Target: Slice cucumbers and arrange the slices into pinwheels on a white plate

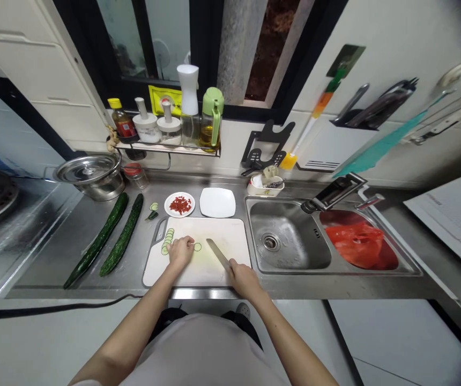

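A kitchen knife is gripped by its handle in my right hand, its blade angled up and left over the white cutting board. My left hand rests over the left half of the board with its fingers curled together; whatever they hold is hidden. Just right of those fingertips lies one thin cucumber slice. A row of overlapping cucumber slices runs along the board's left side, partly next to my left hand. Behind the board are a plate of chopped red pieces and a white square plate.
Two whole cucumbers lie left of the board, near cucumber end pieces. A lidded steel pot stands behind them. The sink is at the right, with a red plastic bag in its second basin. Bottles line a rack.
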{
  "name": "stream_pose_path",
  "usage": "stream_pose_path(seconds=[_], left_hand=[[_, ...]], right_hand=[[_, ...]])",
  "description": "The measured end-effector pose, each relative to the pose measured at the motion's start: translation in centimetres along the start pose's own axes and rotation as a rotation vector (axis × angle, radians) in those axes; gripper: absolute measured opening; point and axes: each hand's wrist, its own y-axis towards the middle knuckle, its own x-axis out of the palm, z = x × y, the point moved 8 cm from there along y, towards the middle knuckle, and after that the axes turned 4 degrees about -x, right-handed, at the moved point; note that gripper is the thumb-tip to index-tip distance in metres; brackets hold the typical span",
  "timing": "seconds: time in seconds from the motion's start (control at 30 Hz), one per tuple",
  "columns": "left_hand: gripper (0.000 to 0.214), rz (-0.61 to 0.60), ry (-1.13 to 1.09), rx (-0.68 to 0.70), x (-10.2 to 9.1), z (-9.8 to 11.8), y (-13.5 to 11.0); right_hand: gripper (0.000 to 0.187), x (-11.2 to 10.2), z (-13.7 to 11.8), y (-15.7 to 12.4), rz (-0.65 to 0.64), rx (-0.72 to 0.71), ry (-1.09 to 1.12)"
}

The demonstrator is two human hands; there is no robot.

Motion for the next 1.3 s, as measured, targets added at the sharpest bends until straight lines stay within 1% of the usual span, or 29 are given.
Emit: stream_pose_path(seconds=[0.13,0.27,0.57,0.77,0.93,1.1,1.3], left_hand=[[0.021,-0.001,0.005,-0.008,0.1,-0.1,0.1],[0.020,-0.004,0.006,-0.023,0.2,-0.2,0.3],[0.020,-0.010,0.026,-0.022,0.1,-0.2,0.5],[0.020,-0.014,0.026,-0.021,0.1,-0.2,0.5],[0.019,-0.029,0.012,-0.027,0.1,-0.2,0.6],[0.019,-0.034,0.005,-0.028,0.1,-0.1,0.6],[0.020,-0.029,0.022,-0.029,0.2,-0.2,0.8]], right_hand=[[0.025,-0.2,-1.3,-0.6,-0.009,-0.047,-0.030],[0.024,0.3,-2.1,-0.7,-0.020,-0.093,-0.071],[0.027,1.0,-2.3,-0.3,-0.038,-0.098,-0.102],[0.028,0.7,-2.8,-0.1,-0.081,-0.116,-0.128],[0.033,0.3,-3.2,-0.1,-0.108,-0.117,-0.136],[0.037,0.5,-3.3,0.1,-0.150,-0.119,-0.121],[0.038,0.9,-3.5,0.6,-0.149,-0.127,-0.115]])
